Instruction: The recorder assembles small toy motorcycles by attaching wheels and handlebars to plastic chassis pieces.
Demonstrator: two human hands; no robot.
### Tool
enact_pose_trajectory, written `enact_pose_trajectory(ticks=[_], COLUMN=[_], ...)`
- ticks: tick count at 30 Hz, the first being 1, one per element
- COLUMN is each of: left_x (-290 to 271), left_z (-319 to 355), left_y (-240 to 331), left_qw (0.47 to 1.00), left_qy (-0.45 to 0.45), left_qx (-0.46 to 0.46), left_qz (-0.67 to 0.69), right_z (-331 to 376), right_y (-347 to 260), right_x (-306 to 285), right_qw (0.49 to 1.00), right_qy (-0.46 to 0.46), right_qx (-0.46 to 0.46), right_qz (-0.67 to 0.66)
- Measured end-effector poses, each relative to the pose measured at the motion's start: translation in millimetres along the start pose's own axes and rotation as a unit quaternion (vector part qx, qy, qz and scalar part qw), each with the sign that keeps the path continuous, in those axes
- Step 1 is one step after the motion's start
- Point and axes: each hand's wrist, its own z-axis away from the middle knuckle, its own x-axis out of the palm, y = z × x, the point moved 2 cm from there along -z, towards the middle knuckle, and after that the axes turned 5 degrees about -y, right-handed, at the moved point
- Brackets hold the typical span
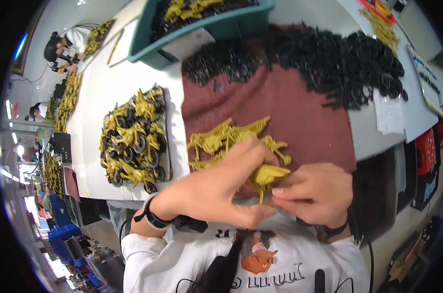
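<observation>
A yellow plastic toy motorcycle body [270, 174] is between my hands, above the front of a maroon cloth. My left hand [221, 183] curls its fingers around the far side of the body, with its thumb standing away from them. At the body's near right edge, the thumb and fingers of my right hand [321, 193] are pinched together. Whatever sits in that pinch is hidden. Just beyond my left hand, several more yellow motorcycle bodies [209, 141] lie on the cloth.
Left of the maroon cloth [309, 132] sits a tray heaped with yellow-and-black toy motorcycles [133, 141]. Black parts [338, 63] are piled along the cloth's far side. A teal bin [202, 39] holds black and yellow parts behind. Another person [65, 46] works at far left.
</observation>
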Motion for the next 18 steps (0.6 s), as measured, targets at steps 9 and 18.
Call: enact_pose_trajectory(ticks=[9,18], left_x=[-18.1,-17.4], left_z=[16.8,36.3], left_y=[-2.6,-55.0], left_qw=[0.996,0.921], left_qy=[-0.04,0.238], left_qx=[0.055,0.184], left_qz=[-0.066,0.247], right_z=[18.5,24.3], right_y=[17.5,75.3], right_x=[-20.9,-31.4], right_qw=[0.996,0.923], right_qy=[0.089,0.178], right_qx=[0.03,0.337], right_qz=[0.003,-0.042])
